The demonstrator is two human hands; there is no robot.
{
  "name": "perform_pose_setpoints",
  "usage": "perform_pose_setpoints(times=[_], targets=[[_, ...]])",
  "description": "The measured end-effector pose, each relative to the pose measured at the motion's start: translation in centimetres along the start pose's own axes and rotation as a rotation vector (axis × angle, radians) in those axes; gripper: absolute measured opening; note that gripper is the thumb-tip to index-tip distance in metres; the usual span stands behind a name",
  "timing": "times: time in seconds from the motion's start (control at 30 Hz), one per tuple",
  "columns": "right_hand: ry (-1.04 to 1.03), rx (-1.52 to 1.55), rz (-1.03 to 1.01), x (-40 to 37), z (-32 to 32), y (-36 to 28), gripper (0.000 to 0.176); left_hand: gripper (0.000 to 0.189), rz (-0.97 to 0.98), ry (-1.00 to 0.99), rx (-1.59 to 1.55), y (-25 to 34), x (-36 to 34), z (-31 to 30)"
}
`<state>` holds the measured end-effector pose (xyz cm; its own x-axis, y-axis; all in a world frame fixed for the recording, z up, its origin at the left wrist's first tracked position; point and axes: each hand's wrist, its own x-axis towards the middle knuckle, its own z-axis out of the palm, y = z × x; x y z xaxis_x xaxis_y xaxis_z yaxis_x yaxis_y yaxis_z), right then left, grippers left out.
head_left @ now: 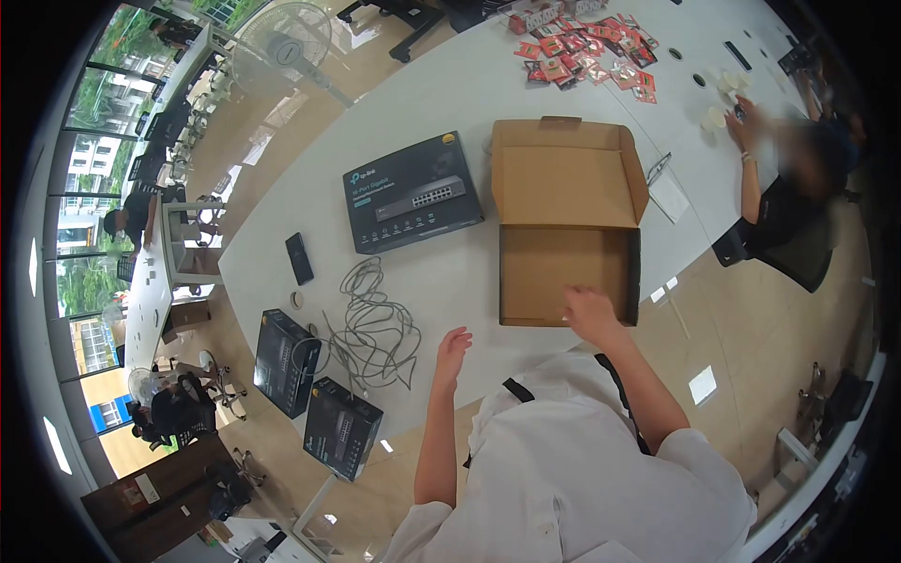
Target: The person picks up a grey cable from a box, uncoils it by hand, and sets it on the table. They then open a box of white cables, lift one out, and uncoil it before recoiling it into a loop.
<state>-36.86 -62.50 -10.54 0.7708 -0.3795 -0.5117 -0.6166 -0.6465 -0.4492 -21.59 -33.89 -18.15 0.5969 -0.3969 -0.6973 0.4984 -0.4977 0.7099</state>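
An opened cardboard box [566, 174] lies on the white table in front of me, its lid folded back and its brown inside bare. My right hand [593, 314] is over the front edge of the box, thumb and fingers apart and bent, with no object visible in it. Left of the box, my left hand [452, 355] is raised near the table's front edge, fingers loosely stretched and holding nothing. Beyond it lies a loose tangle of grey cable [375, 328]. A closed TP-Link network switch box [413, 192] rests behind the cable.
Two smaller switch boxes, one [284, 361] behind the other [343, 429], sit at the left table edge. A black phone [298, 259] lies nearby. Red packets [591, 52] are spread at the back. Another person [798, 178] sits at the right, near a white notepad [668, 195].
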Motion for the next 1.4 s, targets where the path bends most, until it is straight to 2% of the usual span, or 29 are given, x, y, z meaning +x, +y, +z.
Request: perform_pose_setpoints(times=[0.07, 0.17, 0.27, 0.37, 0.47, 0.57, 0.67, 0.73, 0.8, 0.97, 1.07, 1.17, 1.27, 1.4], targets=[[-0.014, 0.151, -0.185, 1.5, 0.7, -2.3, 0.044, 0.036, 0.015, -0.004, -0.021, 1.2, 0.6, -1.0], [-0.025, 0.139, -0.398, 3.7, 1.9, -5.5, 0.042, 0.037, 0.046, 0.031, -0.033, 2.6, 2.9, -2.3], [-0.244, 0.138, -0.328, 5.6, -0.2, -9.7, 0.045, 0.037, 0.09, 0.072, 0.065, 0.5, 7.1, -3.9], [-0.159, 0.155, -0.367, 7.7, 0.6, -11.4, 0.047, 0.036, 0.132, 0.055, 0.039, 0.0, 10.8, -5.3], [-0.289, 0.52, -0.282, 10.2, 1.1, -12.6, 0.052, 0.04, 0.124, 0.06, -0.069, 1.6, 12.7, -6.2], [-0.364, 0.973, 0.026, 13.6, 2.4, -12.2, 0.062, 0.049, 0.136, 0.16, -0.222, 2.7, 15.4, -8.2], [-0.139, 1.074, 0.266, 18.3, 4.7, -10.9, 0.071, 0.062, 0.14, 0.276, -0.344, 0.6, 20.3, -10.8], [0.059, 1.174, 0.351, 20.8, 5.5, -11.0, 0.077, 0.066, 0.096, 0.292, -0.462, 0.2, 22.4, -13.1], [0.093, 1.104, 0.453, 23.9, 6.0, -10.7, 0.086, 0.078, 0.066, 0.311, -0.516, 1.7, 22.7, -14.5], [0.188, 1.097, 0.503, 26.2, 5.7, -12.1, 0.093, 0.073, 0.107, 0.28, -0.548, 6.0, 22.3, -16.3], [0.195, 1.112, 0.451, 26.2, 6.2, -11.7, 0.088, 0.074, 0.103, 0.28, -0.526, 7.4, 22.3, -15.7], [0.112, 1.097, 0.42, 25.5, 5.2, -11.5, 0.079, 0.076, 0.117, 0.295, -0.515, 8.4, 21.7, -14.6], [0.165, 1.158, 0.38, 25.9, 6.0, -11.3, 0.06, 0.08, 0.123, 0.323, -0.534, 8.3, 22.0, -14.4], [0.144, 1.124, 0.338, 26.3, 6.9, -10.8, 0.058, 0.082, 0.096, 0.362, -0.659, 7.7, 24.4, -15.6]])
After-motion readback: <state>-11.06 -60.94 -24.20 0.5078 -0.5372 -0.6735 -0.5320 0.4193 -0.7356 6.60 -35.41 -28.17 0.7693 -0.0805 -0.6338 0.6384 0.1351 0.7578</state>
